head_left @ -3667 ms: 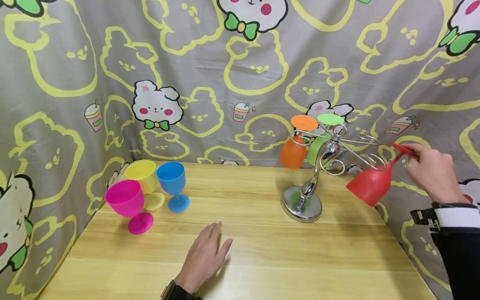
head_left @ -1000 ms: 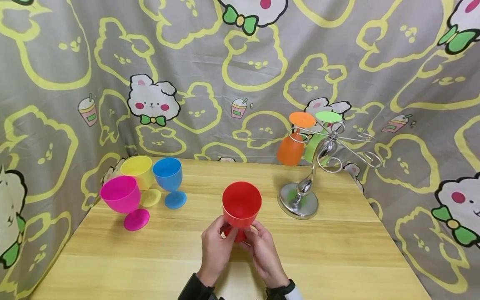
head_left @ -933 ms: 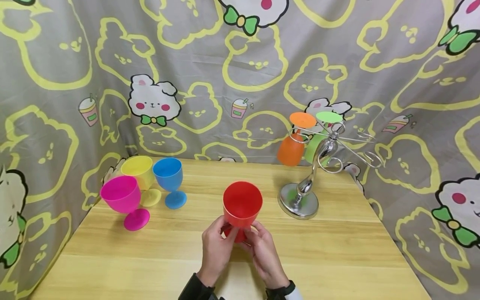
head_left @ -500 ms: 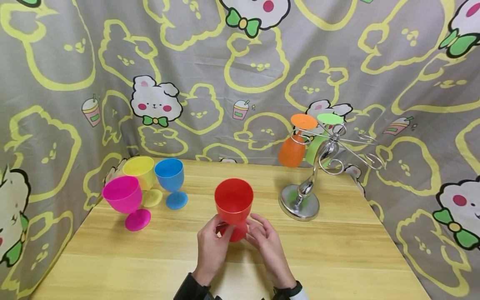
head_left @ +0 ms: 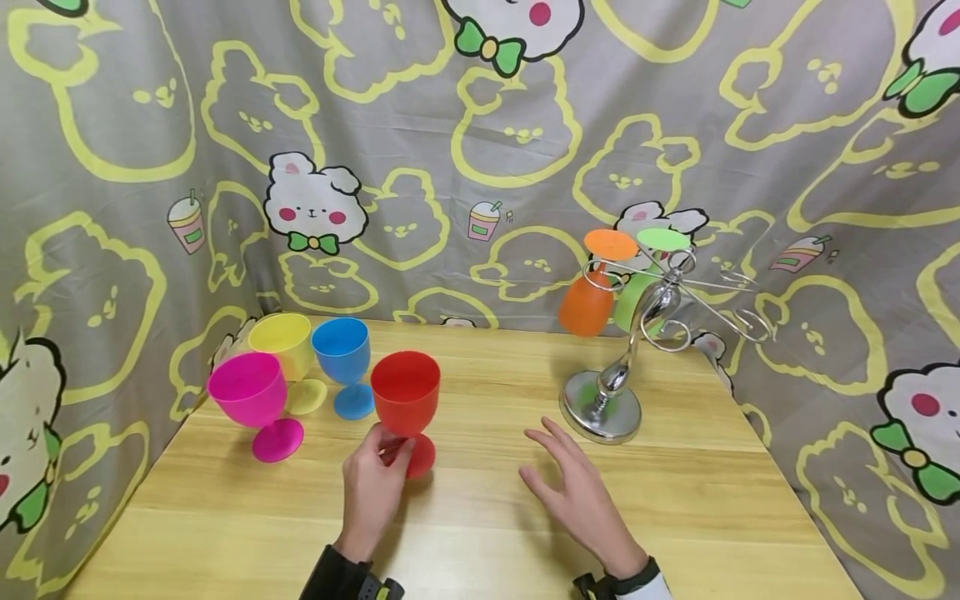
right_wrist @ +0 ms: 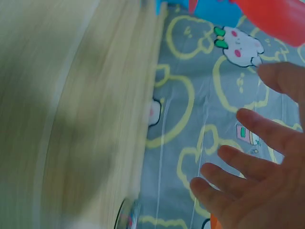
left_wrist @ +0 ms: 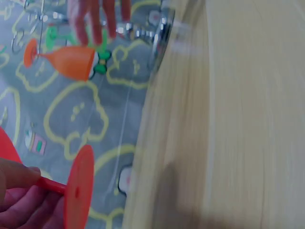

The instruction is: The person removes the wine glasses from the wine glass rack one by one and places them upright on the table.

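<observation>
My left hand [head_left: 373, 492] pinches the stem of a red plastic goblet [head_left: 406, 392], which is upright with its bowl facing up. In the left wrist view the goblet's round foot [left_wrist: 80, 191] shows clear above the table, thumb and fingers around the stem. My right hand [head_left: 581, 496] holds nothing; its fingers are spread in the right wrist view, over the table in front of a chrome goblet rack [head_left: 617, 375]. Left of the red goblet stand a blue goblet [head_left: 342, 350], a yellow goblet [head_left: 282, 340] and a magenta goblet [head_left: 247, 390], all upright.
An orange goblet [head_left: 587, 305] and a green goblet [head_left: 634, 302] hang upside down on the rack's wire loops [head_left: 750, 323]. The wooden table [head_left: 495, 542] meets a grey patterned curtain [head_left: 420, 125] at the back and both sides.
The red goblet came off the right of the rack to the middle, gripped by both hands. The right hand then let go and moved right, while the left carried the goblet leftward.
</observation>
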`<state>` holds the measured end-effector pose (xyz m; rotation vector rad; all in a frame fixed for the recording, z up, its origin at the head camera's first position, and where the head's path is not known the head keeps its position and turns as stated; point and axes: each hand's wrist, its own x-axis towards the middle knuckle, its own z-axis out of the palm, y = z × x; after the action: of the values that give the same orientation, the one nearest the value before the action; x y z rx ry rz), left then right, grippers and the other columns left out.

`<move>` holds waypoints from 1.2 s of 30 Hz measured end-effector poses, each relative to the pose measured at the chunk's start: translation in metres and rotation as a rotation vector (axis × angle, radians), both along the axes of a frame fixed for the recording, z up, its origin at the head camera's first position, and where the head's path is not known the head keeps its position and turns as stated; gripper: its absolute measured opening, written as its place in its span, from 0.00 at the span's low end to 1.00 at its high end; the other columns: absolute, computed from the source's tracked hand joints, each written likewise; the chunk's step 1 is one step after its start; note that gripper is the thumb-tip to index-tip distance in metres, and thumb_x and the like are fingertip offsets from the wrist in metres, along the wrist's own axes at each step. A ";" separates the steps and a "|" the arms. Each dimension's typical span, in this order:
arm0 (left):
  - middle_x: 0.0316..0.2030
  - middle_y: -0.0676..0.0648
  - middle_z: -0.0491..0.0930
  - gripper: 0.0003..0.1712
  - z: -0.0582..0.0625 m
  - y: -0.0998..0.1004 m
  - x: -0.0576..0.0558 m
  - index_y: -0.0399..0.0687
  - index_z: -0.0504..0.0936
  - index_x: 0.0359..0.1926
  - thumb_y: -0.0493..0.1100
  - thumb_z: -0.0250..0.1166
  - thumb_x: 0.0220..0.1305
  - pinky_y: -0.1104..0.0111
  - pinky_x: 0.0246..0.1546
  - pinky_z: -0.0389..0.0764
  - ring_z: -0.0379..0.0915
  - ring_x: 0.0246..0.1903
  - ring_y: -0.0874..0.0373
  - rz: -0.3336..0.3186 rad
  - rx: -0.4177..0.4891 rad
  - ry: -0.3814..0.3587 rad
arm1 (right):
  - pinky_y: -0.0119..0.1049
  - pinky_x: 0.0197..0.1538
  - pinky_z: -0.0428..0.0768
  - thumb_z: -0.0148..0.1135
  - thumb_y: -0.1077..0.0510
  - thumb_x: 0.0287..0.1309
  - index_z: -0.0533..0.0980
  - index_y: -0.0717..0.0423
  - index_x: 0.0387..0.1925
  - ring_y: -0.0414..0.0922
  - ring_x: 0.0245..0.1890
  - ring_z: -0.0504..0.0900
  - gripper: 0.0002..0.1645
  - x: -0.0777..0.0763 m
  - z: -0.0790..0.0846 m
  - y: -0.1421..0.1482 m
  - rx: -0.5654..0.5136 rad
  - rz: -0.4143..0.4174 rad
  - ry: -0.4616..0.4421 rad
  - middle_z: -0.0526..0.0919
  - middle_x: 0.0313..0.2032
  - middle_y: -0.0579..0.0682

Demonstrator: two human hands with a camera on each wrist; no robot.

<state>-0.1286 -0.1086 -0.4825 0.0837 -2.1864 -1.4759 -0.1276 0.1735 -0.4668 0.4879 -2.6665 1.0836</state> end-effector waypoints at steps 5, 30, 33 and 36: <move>0.40 0.39 0.90 0.15 -0.008 -0.023 -0.002 0.35 0.84 0.49 0.30 0.76 0.63 0.45 0.47 0.87 0.88 0.41 0.41 0.054 -0.108 -0.066 | 0.70 0.68 0.71 0.74 0.55 0.67 0.77 0.57 0.69 0.67 0.73 0.68 0.32 0.003 -0.004 0.013 0.043 0.011 -0.056 0.67 0.75 0.65; 0.40 0.28 0.82 0.07 -0.016 -0.101 -0.019 0.26 0.79 0.43 0.30 0.65 0.70 0.35 0.57 0.75 0.77 0.50 0.26 0.063 -0.201 -0.230 | 0.70 0.64 0.74 0.75 0.59 0.64 0.76 0.63 0.68 0.71 0.67 0.73 0.33 0.008 -0.014 0.039 0.156 0.015 -0.035 0.71 0.71 0.71; 0.40 0.26 0.82 0.09 -0.016 -0.105 -0.021 0.26 0.78 0.43 0.34 0.64 0.71 0.33 0.55 0.76 0.77 0.49 0.23 0.071 -0.228 -0.266 | 0.69 0.66 0.73 0.75 0.60 0.65 0.76 0.64 0.68 0.70 0.68 0.73 0.33 0.008 -0.014 0.039 0.153 0.020 -0.063 0.70 0.71 0.71; 0.42 0.25 0.82 0.11 -0.016 -0.107 -0.023 0.26 0.77 0.44 0.35 0.64 0.73 0.34 0.54 0.76 0.77 0.50 0.23 0.067 -0.237 -0.288 | 0.68 0.68 0.72 0.74 0.59 0.66 0.75 0.63 0.69 0.69 0.70 0.71 0.32 0.007 -0.015 0.038 0.153 0.019 -0.114 0.70 0.72 0.70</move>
<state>-0.1515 -0.2159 -0.4983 0.3023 -2.5452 -1.2199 -0.1207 0.2113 -0.4814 0.4945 -2.8648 0.9430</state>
